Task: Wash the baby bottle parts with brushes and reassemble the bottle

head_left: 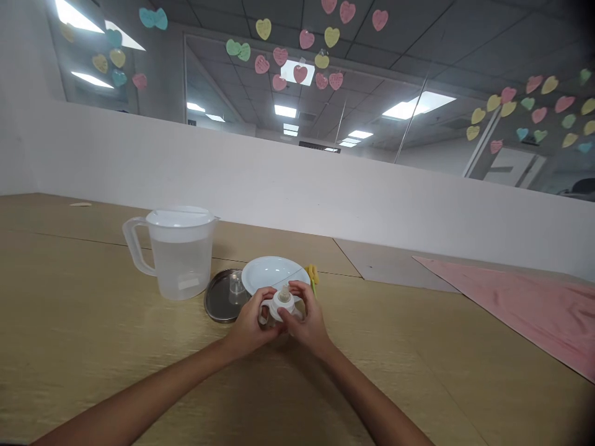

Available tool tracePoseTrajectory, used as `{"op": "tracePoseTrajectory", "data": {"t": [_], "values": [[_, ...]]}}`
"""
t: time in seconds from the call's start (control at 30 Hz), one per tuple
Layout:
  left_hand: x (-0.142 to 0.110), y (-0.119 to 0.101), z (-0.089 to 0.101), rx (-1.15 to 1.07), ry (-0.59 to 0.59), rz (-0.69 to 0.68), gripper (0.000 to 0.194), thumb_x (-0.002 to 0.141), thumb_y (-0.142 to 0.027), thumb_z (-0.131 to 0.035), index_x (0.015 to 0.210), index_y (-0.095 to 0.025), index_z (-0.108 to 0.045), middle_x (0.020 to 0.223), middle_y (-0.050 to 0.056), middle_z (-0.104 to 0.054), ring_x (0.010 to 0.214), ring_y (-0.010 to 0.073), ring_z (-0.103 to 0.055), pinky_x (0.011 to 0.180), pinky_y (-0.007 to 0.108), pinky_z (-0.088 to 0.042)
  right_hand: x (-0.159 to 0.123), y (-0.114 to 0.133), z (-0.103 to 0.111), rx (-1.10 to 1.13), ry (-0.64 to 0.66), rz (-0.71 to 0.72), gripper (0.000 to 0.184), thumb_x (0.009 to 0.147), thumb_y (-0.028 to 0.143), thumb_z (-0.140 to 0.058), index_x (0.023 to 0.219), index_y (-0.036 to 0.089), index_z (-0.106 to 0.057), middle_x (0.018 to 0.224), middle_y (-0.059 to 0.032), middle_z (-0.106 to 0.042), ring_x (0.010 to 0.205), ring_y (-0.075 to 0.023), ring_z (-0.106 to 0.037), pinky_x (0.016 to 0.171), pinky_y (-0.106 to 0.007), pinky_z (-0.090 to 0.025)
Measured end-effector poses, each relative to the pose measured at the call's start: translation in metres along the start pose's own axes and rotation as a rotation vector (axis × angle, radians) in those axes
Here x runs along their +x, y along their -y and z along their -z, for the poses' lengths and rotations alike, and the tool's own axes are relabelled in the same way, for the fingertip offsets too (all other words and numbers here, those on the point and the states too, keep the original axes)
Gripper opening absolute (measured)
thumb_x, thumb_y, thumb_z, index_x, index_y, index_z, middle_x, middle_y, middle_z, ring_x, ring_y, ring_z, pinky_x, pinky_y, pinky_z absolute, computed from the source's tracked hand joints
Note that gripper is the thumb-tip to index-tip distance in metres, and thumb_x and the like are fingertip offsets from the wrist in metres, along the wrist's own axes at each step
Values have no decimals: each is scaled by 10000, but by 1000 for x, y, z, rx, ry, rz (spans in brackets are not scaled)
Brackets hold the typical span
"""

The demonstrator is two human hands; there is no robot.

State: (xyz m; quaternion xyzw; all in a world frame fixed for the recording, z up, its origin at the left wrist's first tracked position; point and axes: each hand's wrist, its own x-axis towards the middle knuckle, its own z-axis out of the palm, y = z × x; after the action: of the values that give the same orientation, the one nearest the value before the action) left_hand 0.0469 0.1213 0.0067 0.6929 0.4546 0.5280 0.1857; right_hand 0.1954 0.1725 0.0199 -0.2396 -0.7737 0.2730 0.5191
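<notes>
Between my two hands is a baby bottle (284,300) with a white collar, a translucent teat on top and white side handles. My left hand (253,322) wraps its left side, and my right hand (309,319) grips the right side with the thumb across the front. The fingers hide most of the bottle's body. Just behind it lies a white oval dish (267,271). To the left, a round metal tray (219,299) holds a small clear cap (236,285).
A translucent lidded pitcher (181,260) stands at left, its handle pointing left. Something yellow with a green stem (312,273) lies beside the dish. A pink cloth (520,303) covers the table's right side. A white wall (279,179) with glass above rises behind the table.
</notes>
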Motion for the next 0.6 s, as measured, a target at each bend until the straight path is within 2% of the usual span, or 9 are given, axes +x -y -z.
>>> {"op": "tracePoseTrajectory", "data": {"t": [0.07, 0.2, 0.37, 0.43, 0.6], "values": [[0, 1, 0, 2, 5, 0, 534, 686, -278, -635, 1146, -191, -377, 1118, 81, -549, 1002, 203, -548, 826, 324, -464, 3, 2, 1, -41, 8, 12, 469, 685, 315, -658, 1111, 214, -492, 1006, -63, -560, 923, -190, -553, 836, -345, -455], [1, 3, 2, 17, 40, -1, 570, 697, -288, -635, 1190, -192, -364, 1161, 102, -537, 1053, 225, -528, 875, 363, -448, 8, 11, 9, -26, 134, 62, 285, 741, 327, -607, 1000, 208, -588, 1021, -66, -553, 949, -196, -546, 848, -337, -442], [3, 0, 6, 14, 42, -37, 585, 685, -285, -647, 1196, -186, -379, 1190, 109, -531, 1072, 229, -522, 903, 360, -435, 10, 15, 15, 150, 255, -18, 317, 810, 333, -527, 1108, 225, -538, 1098, -47, -591, 1019, -202, -547, 880, -339, -429], [3, -2, 7, 4, 60, -3, 581, 690, -287, -642, 1195, -190, -371, 1152, 99, -556, 1023, 214, -551, 864, 340, -455, 9, 12, 14, 140, 244, -67, 301, 791, 340, -554, 1064, 214, -546, 1032, -43, -620, 953, -197, -574, 836, -331, -450], [2, -5, 2, 26, 7, 58, 590, 666, -302, -659, 1159, -182, -359, 1057, 85, -559, 911, 191, -580, 771, 315, -480, 5, 7, 4, -71, 64, -101, 273, 696, 351, -641, 894, 193, -539, 879, -28, -618, 822, -186, -575, 748, -321, -458]]}}
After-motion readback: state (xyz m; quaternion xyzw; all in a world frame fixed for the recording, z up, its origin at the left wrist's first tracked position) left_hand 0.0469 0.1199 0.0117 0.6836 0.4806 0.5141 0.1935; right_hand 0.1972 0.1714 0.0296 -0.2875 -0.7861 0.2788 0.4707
